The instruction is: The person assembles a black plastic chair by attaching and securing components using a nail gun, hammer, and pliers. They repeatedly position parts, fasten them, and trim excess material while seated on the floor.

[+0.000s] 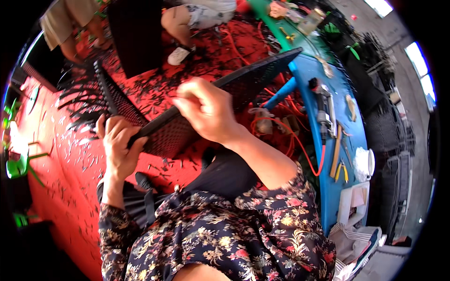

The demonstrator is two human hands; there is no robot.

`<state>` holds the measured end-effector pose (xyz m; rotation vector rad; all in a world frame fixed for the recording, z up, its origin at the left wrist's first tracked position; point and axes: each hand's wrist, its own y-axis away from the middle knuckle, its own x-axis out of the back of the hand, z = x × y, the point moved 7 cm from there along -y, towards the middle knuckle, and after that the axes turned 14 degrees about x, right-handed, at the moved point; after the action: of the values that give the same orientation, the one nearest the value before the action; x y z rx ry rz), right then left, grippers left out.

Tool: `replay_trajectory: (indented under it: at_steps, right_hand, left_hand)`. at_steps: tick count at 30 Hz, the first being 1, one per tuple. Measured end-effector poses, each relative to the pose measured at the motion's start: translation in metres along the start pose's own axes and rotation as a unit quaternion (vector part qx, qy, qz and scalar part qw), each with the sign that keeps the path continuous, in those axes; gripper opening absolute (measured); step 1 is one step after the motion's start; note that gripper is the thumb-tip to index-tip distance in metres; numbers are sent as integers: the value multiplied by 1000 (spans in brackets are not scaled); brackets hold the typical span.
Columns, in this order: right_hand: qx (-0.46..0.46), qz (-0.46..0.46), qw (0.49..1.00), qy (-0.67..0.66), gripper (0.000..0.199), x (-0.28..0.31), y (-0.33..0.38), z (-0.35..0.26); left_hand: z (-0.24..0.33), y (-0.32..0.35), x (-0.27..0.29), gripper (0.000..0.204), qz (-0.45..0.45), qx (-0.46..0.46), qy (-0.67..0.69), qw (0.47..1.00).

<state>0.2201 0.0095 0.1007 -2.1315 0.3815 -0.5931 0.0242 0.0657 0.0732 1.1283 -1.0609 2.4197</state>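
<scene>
A black woven wicker frame [171, 138], seemingly a furniture part with angled panels, stands tilted in front of me above the red floor. My left hand [120, 146] is closed round its near corner, fingers over the top and thumb on the near side. Loose black strips [77, 100] fan out from the panel's left side. Just over the long top edge, my right hand [206, 110] is closed, slightly smeared by motion. Whatever it may pinch is hidden by the fingers.
On my right a blue table [349, 103] bears a pneumatic tool [323, 110] with a red hose [323, 161], a hammer [335, 152], yellow-handled pliers [343, 172] and a white cup [364, 165]. Black scraps litter the red floor [70, 187]. Two people [176, 28] are across from me.
</scene>
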Motion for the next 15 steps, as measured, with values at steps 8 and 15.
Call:
replay_trajectory:
  at_steps: [8,15]
  right_hand:
    - [-350,56,741,570,44,352,149,71]
    - [-576,-92,606,541,67,433,190,155]
  left_hand:
    - [-2,-4,7,18,-30,25,14,999]
    - [-8,5,27,24,-20,35,14,999]
